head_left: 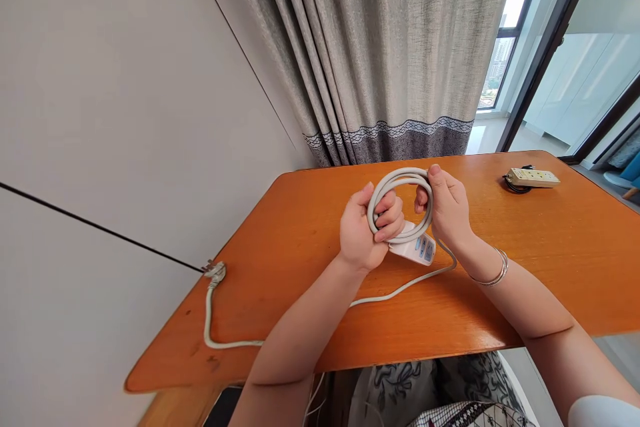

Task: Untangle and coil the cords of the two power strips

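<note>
A white power strip (417, 248) with blue sockets is held just above the orange table (550, 267). Its grey cable (400, 179) is wound in a round coil between my hands. My left hand (363, 230) grips the coil's left side, fingers wrapped through the loop. My right hand (447, 207) pinches the coil's right side, thumb on top. The loose rest of the cable (400, 290) trails down across the table to the left and ends in a plug (216, 273) at the table's left edge.
A second, cream power strip (533, 177) with a dark cord lies at the table's far right. A grey curtain (380, 47) hangs behind the table, a white wall (115, 113) stands on the left, and a glass door (580, 47) on the right.
</note>
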Motion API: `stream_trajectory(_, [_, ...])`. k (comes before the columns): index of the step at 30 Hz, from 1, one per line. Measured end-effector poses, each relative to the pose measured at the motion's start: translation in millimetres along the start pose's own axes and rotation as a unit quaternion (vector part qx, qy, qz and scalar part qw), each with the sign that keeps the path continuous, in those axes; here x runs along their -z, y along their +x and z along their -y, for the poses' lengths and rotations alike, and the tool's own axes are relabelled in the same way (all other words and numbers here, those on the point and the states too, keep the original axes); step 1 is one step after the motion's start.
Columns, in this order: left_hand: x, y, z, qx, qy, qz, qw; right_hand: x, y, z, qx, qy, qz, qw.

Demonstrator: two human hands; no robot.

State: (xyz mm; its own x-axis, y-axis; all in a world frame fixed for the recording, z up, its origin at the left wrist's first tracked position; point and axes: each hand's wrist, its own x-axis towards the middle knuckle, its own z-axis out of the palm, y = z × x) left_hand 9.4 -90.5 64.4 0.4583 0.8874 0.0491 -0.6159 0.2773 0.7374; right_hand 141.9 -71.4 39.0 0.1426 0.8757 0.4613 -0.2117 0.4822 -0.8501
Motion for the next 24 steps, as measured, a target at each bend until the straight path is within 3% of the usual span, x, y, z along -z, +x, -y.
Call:
stream_trajectory(4, [-0.6, -1, 0, 0.0, -0.005, -0.007, 1.0, 2, 2, -2, -0.013, -0.011, 0.0, 1.0])
stream_trajectory(11, [-3.1, 0, -1, -0.014, -0.011, -0.028, 0.999, 13, 7, 8, 0.069, -0.038, 0.092, 0.993])
stream_trajectory(16, [-3.9, 0, -2, -0.015, -0.011, -0.03, 0.999, 17, 10, 9, 0.056, -0.109, 0.123, 0.985])
stream_trajectory(24, [-1.5, 2, 0, -0.004, -0.013, -0.027, 1.0, 20, 10, 6, 0.073, -0.183, 0.096, 0.976])
